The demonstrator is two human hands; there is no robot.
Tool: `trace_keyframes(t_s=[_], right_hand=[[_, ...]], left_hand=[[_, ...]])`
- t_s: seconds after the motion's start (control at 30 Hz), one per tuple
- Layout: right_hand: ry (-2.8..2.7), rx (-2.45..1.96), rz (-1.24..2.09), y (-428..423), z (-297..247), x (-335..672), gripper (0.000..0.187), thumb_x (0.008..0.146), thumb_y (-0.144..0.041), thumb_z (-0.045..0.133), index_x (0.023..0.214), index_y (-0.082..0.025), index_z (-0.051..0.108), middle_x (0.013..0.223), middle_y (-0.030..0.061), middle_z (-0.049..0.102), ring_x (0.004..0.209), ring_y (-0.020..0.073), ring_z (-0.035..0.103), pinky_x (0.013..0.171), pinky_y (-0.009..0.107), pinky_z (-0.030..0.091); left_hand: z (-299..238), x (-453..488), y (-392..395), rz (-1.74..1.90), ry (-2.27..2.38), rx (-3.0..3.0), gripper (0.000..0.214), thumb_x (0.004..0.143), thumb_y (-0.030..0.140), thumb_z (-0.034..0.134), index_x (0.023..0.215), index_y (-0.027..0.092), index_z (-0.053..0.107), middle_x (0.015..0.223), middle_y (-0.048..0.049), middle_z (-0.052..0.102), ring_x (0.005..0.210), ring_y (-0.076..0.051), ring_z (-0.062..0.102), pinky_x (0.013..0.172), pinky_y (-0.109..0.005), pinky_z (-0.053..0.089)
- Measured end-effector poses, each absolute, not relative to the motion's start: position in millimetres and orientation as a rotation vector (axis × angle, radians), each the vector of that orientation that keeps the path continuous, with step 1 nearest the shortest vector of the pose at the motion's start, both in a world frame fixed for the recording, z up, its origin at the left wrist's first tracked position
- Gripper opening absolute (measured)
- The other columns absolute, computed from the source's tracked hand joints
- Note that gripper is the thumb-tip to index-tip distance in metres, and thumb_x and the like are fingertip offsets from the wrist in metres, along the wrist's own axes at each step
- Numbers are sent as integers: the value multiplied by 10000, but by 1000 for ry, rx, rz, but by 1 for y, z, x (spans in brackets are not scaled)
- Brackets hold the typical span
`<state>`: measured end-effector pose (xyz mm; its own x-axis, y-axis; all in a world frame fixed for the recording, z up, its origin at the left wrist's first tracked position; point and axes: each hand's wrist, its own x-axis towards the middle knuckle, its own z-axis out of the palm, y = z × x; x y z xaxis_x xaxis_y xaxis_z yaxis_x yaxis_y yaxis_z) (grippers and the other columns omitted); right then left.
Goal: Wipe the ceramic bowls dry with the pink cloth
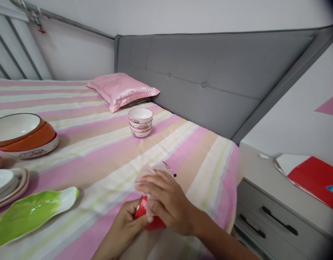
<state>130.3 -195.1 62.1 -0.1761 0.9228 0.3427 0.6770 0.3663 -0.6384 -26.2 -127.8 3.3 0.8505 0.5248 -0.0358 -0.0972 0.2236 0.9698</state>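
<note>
Near the bed's front edge, my left hand [125, 221] grips a small red bowl [155, 224], thumb on its near side. My right hand [173, 202] is bent over the bowl with a thin, pale tissue [143, 172] under its fingers, pressed against the bowl. Much of the bowl is hidden behind my fingers and the tissue. Just past my right knuckles, a curved rim and a small black spot show, too covered to make out. Farther off stands a stack of white bowls [140, 130] with red rims.
Large orange-and-white bowls [44, 139] are nested at left, near stacked plates [22, 182] and a green leaf-shaped dish [33, 213]. A pink pillow [123, 90] lies by the grey headboard [209, 65]. At right, a nightstand [263, 177] holds a red packet [315, 177].
</note>
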Motion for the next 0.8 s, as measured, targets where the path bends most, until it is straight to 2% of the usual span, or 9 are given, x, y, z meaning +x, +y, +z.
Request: trace_keyframes(t_s=[0.13, 0.23, 0.37, 0.47, 0.57, 0.63, 0.8], right_hand=[[-2053, -1450, 337, -199, 64, 124, 361, 914, -231, 419, 1254, -250, 539, 1326, -5, 546, 1334, 205, 324, 1134, 405, 167], [-2037, -1394, 360, -194, 63, 130, 344, 914, -211, 418, 1227, -225, 559, 1300, 17, 559, 1264, 170, 419, 1130, 364, 199], [-1838, -1352, 544, -183, 56, 144, 334, 953, -230, 336, 1176, -214, 584, 1190, 34, 617, 1169, 141, 493, 1062, 320, 308], [-1581, -1344, 788, -173, 43, 154, 366, 963, -295, 292, 1004, -205, 644, 1051, 37, 652, 1050, 152, 550, 977, 304, 370], [-1320, -1351, 992, -166, 26, 160, 395, 938, -336, 302, 788, -194, 639, 825, 19, 629, 836, 151, 569, 858, 291, 410], [-1186, -1356, 1048, -164, 16, 162, 368, 909, -356, 342, 695, -199, 597, 700, -4, 568, 687, 136, 521, 750, 278, 413], [-777, -1280, 1171, -164, 1, 163, 307, 822, -434, 499, 632, -198, 546, 587, -40, 474, 549, 106, 408, 592, 243, 354]], left_hand=[[2, -25, -127, 417, 402, 1327, 314, 738, 423, 679, 683, 124, 602, 657, -21, 544, 605, -112, 426, 578, -221, 347], [3, -24, -127, 381, 401, 1354, 338, 720, 445, 692, 697, 120, 602, 651, -12, 511, 599, -103, 384, 562, -217, 310], [5, -25, -129, 328, 371, 1348, 406, 714, 493, 680, 619, 132, 521, 580, 27, 369, 555, -81, 272, 514, -219, 222], [5, -25, -131, 287, 345, 1339, 417, 699, 483, 700, 597, 138, 489, 586, 30, 335, 566, -83, 267, 521, -223, 215], [4, -25, -132, 272, 350, 1321, 408, 684, 488, 711, 617, 132, 524, 598, 23, 369, 577, -88, 296, 528, -221, 238], [3, -25, -132, 277, 370, 1311, 398, 687, 491, 707, 638, 124, 563, 605, 14, 409, 581, -93, 327, 533, -219, 266], [2, -28, -125, 275, 341, 1325, 367, 619, 377, 785, 863, 129, 666, 789, -34, 589, 734, -160, 487, 687, -260, 402]])
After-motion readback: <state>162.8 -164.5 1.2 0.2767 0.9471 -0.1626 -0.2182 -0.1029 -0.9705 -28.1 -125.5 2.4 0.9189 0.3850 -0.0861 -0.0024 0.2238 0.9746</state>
